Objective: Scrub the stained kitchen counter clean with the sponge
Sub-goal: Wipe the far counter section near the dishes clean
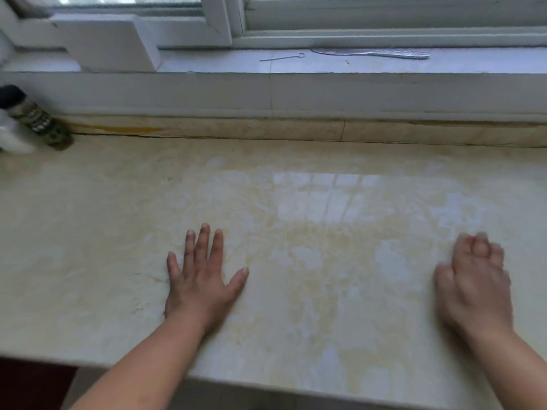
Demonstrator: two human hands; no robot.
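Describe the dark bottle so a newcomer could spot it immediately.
Start at the window sill along the back, then drop to the beige counter and follow its back edge to the far left corner. The dark bottle stands there, black-capped with a green printed label, beside a plain white container; it is the only dark item.

We see a white-framed window (370,16) running along the back, daylight glinting off the glossy stone below. Beneath it lies a pale tiled sill (296,65), then a beige backsplash strip (266,128) marked with a yellowish streak
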